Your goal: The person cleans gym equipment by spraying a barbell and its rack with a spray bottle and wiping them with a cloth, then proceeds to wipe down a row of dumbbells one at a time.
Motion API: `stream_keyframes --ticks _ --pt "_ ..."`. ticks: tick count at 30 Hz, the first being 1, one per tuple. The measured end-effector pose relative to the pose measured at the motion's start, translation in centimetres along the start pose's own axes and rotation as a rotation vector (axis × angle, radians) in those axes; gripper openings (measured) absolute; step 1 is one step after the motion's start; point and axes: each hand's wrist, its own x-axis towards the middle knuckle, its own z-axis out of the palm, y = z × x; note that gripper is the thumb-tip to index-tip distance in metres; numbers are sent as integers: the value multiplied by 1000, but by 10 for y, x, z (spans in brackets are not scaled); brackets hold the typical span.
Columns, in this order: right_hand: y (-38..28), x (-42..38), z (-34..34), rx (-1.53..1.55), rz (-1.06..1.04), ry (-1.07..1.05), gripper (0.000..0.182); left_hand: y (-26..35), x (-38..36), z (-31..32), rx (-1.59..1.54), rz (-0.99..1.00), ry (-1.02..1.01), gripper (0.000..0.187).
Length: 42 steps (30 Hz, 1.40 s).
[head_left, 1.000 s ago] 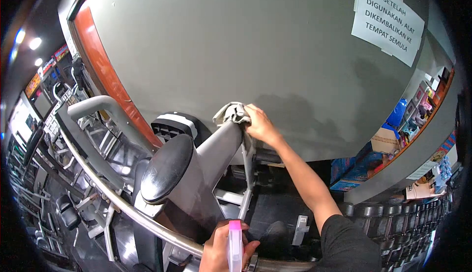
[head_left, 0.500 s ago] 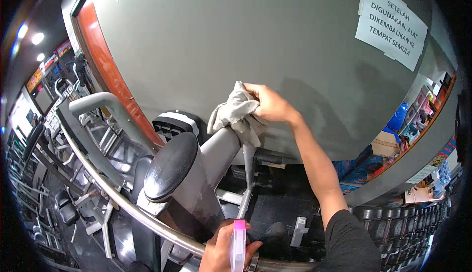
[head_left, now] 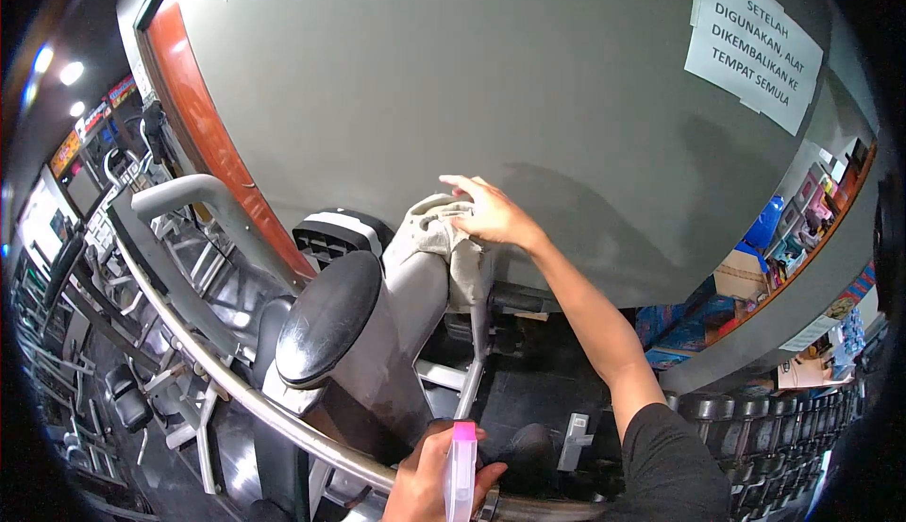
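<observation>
My right hand point(head_left: 497, 214) is over a light grey-beige cloth point(head_left: 435, 229), its fingers stretched apart and its thumb against the cloth. The cloth lies draped over the upper end of a light grey machine frame point(head_left: 420, 286), with one part hanging down the right side. Low in the view, my left hand point(head_left: 420, 486) is wrapped around a spray bottle point(head_left: 461, 479) with a clear-white spray head and a pink nozzle tip. The bottle's lower part is out of view.
A black oval pad point(head_left: 332, 319) sits left of the frame. A curved metal rail point(head_left: 255, 401) crosses in front. Behind stands a grey wall point(head_left: 377, 78) with a paper sign point(head_left: 753, 45). Dumbbells point(head_left: 755, 418) line the right; gym machines fill the left.
My right hand has moved slightly down and left, and its fingers have spread. The bunched cloth has settled lower over the frame. My left hand and the spray bottle have hardly moved.
</observation>
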Motion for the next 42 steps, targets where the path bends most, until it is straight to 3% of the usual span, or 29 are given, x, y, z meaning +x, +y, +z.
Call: stream_keyframes --ticks 3,4,6,8,10,14,17,22,25,27,28,30,32,34,35,37,39,41,42 --pt "-10 -8 6 -121 -355 183 48 1 0 -1 4 11 -8 44" --pt "-10 -8 5 -121 -356 182 48 2 0 -1 6 19 -4 44" --pt "-9 -7 3 -161 -477 -146 39 0 -1 -1 9 13 -11 44" --pt "-15 -12 7 -201 -412 -143 35 -1 0 -1 11 11 -20 44" --pt "-21 -17 8 -8 -292 -185 36 -2 -1 -1 0 2 -28 45" --pt "-8 -21 27 -129 -375 -83 46 -3 -2 0 17 17 -8 45" --pt "23 -15 32 -101 -368 51 38 -9 -5 1 -27 -64 -62 50" --pt "113 19 39 -45 -415 308 27 3 1 -1 11 23 -3 45" --pt "152 33 38 -110 -258 377 24 4 1 0 22 16 -11 44" --pt "174 37 40 -223 89 276 26 4 2 0 5 10 -4 44" --pt "192 36 45 -220 89 277 26 4 2 1 -14 7 3 44" --pt "240 33 66 -92 376 282 26 3 2 1 9 20 13 43" --pt "308 30 103 -79 406 282 27 2 1 1 30 35 25 43" --pt "307 8 130 -2 444 450 34 0 -1 2 15 -15 -1 42" --pt "298 3 142 556 525 511 38 0 0 1 12 -15 2 42" --pt "321 10 171 511 543 623 36 3 0 0 -19 -25 3 42" --pt "289 12 175 582 532 836 35 5 1 0 -13 -26 -7 42" --pt "197 3 155 802 453 1040 34 5 2 0 -7 -26 -12 42" --pt "165 -2 154 801 454 1041 34 3 1 0 12 -7 -2 43"
